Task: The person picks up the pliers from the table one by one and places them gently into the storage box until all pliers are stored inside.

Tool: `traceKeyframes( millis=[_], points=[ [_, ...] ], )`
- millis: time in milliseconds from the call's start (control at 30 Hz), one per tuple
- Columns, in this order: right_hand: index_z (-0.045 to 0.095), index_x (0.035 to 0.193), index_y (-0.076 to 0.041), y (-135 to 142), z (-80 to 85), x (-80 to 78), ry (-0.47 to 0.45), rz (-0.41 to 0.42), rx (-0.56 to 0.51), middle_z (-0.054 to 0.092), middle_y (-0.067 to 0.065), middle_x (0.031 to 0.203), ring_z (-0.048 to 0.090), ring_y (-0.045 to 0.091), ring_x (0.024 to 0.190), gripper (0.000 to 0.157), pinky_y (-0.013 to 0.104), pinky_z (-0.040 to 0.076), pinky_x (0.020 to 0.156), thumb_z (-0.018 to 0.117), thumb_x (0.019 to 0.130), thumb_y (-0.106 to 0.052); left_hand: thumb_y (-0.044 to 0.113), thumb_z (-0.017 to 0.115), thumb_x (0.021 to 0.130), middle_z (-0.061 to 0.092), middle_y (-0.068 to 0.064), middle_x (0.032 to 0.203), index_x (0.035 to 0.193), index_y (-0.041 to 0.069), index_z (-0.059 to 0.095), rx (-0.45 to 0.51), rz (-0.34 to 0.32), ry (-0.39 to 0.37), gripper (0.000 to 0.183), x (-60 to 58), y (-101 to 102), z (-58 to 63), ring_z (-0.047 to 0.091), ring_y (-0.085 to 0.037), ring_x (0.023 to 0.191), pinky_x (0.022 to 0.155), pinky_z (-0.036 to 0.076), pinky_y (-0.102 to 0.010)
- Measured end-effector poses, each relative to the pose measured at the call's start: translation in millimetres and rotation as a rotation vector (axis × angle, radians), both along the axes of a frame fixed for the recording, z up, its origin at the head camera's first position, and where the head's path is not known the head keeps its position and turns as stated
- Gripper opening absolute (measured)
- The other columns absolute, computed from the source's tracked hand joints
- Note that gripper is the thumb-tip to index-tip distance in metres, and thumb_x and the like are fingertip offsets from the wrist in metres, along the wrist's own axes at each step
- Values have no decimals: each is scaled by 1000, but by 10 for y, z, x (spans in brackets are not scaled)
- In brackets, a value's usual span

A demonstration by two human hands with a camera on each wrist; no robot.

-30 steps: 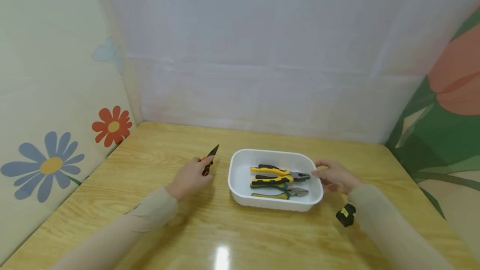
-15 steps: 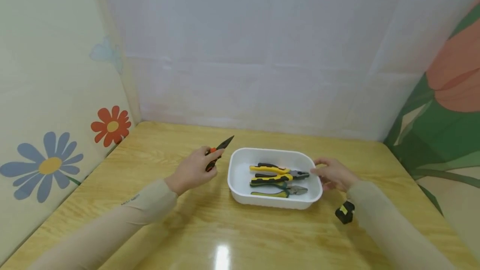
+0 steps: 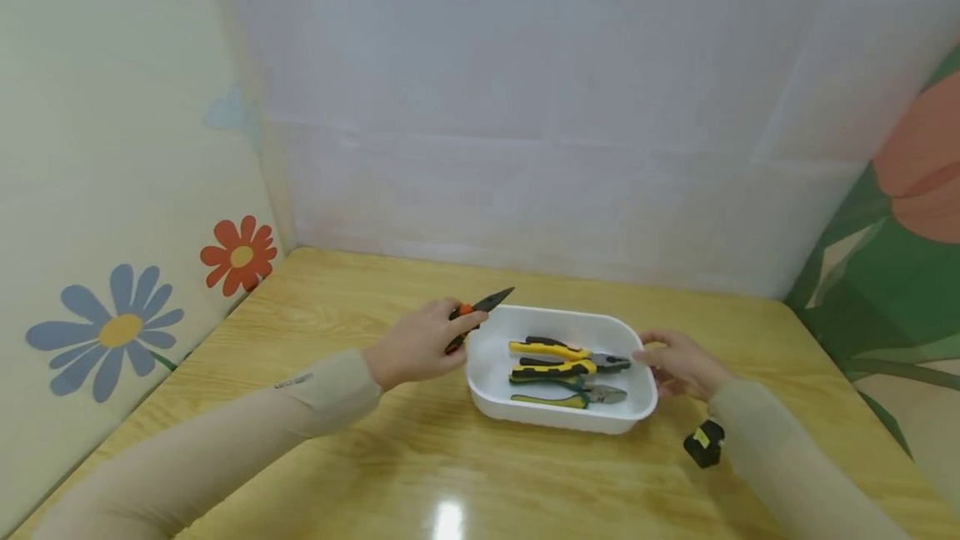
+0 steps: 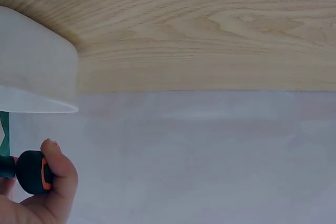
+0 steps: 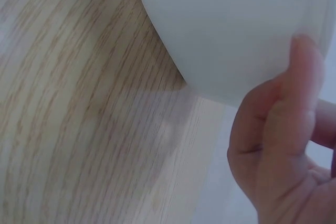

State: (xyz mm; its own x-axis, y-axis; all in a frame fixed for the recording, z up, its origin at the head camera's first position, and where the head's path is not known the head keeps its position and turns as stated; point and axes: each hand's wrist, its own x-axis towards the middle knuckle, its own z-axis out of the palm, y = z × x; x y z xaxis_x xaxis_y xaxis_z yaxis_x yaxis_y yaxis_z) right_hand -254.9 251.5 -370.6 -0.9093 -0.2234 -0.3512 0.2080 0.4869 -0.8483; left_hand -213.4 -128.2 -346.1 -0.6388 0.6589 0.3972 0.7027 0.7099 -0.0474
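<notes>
In the head view my left hand (image 3: 420, 344) grips long-nosed pliers (image 3: 493, 301) with black-and-orange handles, their dark tip pointing up and right. The hand overlaps the left rim of a white plastic tray (image 3: 558, 421). The left wrist view shows the pliers' handle end (image 4: 34, 171) between curled fingers. At the tray's right end my right hand (image 3: 682, 363) holds the rim; in the right wrist view a fingertip presses the outer wall (image 5: 226, 40). Inside the tray lie yellow-and-black pliers (image 3: 551, 349), more yellow-and-black handles (image 3: 558, 370), and green-and-yellow pliers (image 3: 566, 401).
A black-and-yellow tape measure (image 3: 705, 443) sits on the wooden table (image 3: 360, 473) beside my right sleeve. A white sheet (image 3: 525, 123) hangs behind the table, with flower-patterned cloths at the left and right.
My left hand has lifted the long-nosed pliers and carried them right, from the table left of the tray to its left rim. My right hand stays at the tray's right end.
</notes>
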Motion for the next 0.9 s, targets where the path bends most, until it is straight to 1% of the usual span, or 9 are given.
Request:
traceKeyframes(
  millis=[67,233,333,433,500,567,700,800,900],
  points=[
    [34,133,12,8,3,18,-1,0,-4,61,11,89,60,17,69,44,29,53,58,51,99,-10,13,63,84,58,-16,99,126,9,64,-6,-29,5,42,-10,43,2,54,-25,78,60,48,-35],
    [35,133,12,11,13,27,8,2,-21,62,12,89,61,16,69,44,28,53,57,51,99,-10,11,59,83,56,-14,98,125,9,63,-52,-94,18,43,-61,164,37,50,-22,76,61,45,-32],
    [34,134,12,3,20,21,14,11,-28,63,12,90,61,16,69,45,28,53,57,51,98,-10,11,57,84,56,-13,99,128,11,62,-105,-115,-1,44,-75,241,87,49,-21,74,60,43,-31],
    [34,135,12,-10,32,21,12,17,-36,63,13,91,62,16,70,46,28,54,57,52,98,-9,14,55,88,57,-14,106,132,12,59,-176,-122,-55,45,-81,310,127,52,-22,78,60,45,-30],
    [33,135,13,-16,34,20,14,24,-33,64,14,93,62,17,70,46,28,54,57,51,98,-9,14,54,89,57,-16,113,134,13,57,-221,-137,-75,45,-100,353,131,54,-23,83,63,48,-31],
    [34,135,12,-28,37,21,10,15,-36,64,15,93,62,16,69,45,28,54,57,52,98,-8,15,54,90,56,-17,119,136,13,56,-263,-159,-78,46,-124,393,124,57,-25,89,68,51,-32],
    [35,132,12,-45,31,21,7,3,-35,62,12,90,61,15,68,42,27,53,55,52,98,-8,15,53,92,54,-18,124,138,15,54,-301,-205,-89,46,-181,465,97,58,-26,98,73,52,-35],
    [36,131,11,-46,24,20,3,-9,-31,60,12,90,61,15,68,41,26,53,54,52,98,-7,15,53,93,53,-17,124,139,16,52,-325,-233,-86,46,-237,516,73,56,-25,99,75,51,-35],
    [36,132,11,-34,12,18,1,-17,-21,60,13,92,61,15,69,41,27,53,55,52,98,-7,16,53,94,53,-16,122,140,16,50,-360,-273,-55,46,-293,567,63,55,-24,95,78,50,-36]
  ],
)
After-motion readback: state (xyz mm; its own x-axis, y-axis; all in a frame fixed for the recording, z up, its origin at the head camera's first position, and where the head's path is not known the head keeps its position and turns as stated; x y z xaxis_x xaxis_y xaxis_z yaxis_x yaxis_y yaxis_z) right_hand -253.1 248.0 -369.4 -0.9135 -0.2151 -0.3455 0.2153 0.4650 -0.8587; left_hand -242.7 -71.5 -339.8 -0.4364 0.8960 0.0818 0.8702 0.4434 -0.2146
